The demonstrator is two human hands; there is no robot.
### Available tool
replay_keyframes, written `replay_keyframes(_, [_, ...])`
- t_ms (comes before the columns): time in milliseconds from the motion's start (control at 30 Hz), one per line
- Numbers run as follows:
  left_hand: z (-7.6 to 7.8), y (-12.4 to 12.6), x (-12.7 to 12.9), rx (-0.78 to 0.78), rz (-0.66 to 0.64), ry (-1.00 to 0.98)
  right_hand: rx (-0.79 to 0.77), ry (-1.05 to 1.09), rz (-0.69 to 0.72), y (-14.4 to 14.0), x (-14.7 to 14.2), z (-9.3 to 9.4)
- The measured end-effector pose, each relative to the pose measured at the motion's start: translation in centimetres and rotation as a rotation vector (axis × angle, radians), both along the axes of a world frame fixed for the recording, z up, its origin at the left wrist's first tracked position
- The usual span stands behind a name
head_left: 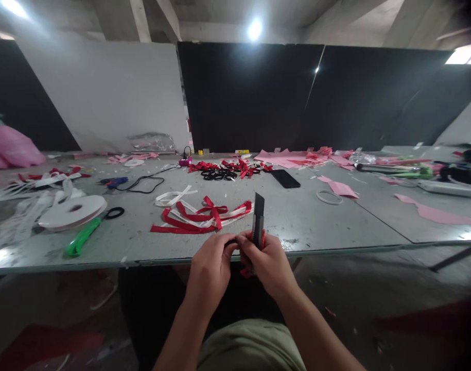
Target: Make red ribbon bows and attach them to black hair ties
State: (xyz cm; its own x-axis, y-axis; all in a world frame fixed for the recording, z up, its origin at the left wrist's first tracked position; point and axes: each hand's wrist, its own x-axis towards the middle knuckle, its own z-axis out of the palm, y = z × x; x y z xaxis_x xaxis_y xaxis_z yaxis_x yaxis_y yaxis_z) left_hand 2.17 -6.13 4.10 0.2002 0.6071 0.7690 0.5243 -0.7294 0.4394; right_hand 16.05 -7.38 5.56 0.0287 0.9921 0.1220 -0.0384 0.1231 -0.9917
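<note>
My left hand (210,265) is closed, its thumb and finger pinching what looks like a black hair tie (230,241), mostly hidden by the fingers. Gripped in my right hand (269,263) is a utility knife (259,216) with a wide dark blade pointing up and away and some red at its handle. The right thumb and fingertips also meet the black band, so both hands nearly touch at the table's front edge. A bit of red ribbon hangs below the right hand. Just beyond lie red and white ribbon strips (196,220).
Black hair ties with red bows (231,169) are heaped farther back. A phone (285,179) lies right of them. To the left are a ribbon spool (90,208), a green-handled cutter (83,237), a black ring (115,212) and a blue glue gun (114,182). Pink scraps (341,189) lie right.
</note>
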Motion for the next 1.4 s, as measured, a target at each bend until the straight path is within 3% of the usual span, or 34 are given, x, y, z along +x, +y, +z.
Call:
replay_keyframes(133, [0.1, -0.5, 0.5, -0.087, 0.050, -0.081, 0.028, 0.054, -0.063, 0.0, -0.7, -0.5])
replay_keyframes(267, [-0.1, -0.8, 1.1, -0.448, -0.039, -0.398, 0.109, 0.006, -0.035, 0.1, -0.2, -1.1])
replay_keyframes(333, [-0.1, -0.9, 1.4, -0.613, -0.158, -0.654, 0.254, -0.140, -0.041, -0.1, 0.5, -1.3])
replay_keyframes(433, [0.0, -1.0, 1.9, -0.712, -0.304, -0.975, 0.444, -0.449, -0.101, -0.7, 1.4, -1.1])
replay_keyframes(533, [0.3, -1.0, 2.0, -0.747, -0.307, -1.118, 0.499, -0.692, -0.090, -1.5, 1.8, -0.7])
replay_keyframes(667, [0.0, -1.0, 1.9, -0.759, -0.242, -1.142, 0.511, -0.825, -0.094, -1.9, 1.8, -0.5])
replay_keyframes(967, [-0.7, -1.2, 1.9, -0.671, -0.121, -1.012, 0.479, -0.854, -0.046, -1.9, 2.3, -0.5])
replay_keyframes(1400, [-1.0, -1.2, 1.9, -0.685, -0.166, -0.982, 0.468, -0.827, -0.103, -1.7, 2.3, -0.6])
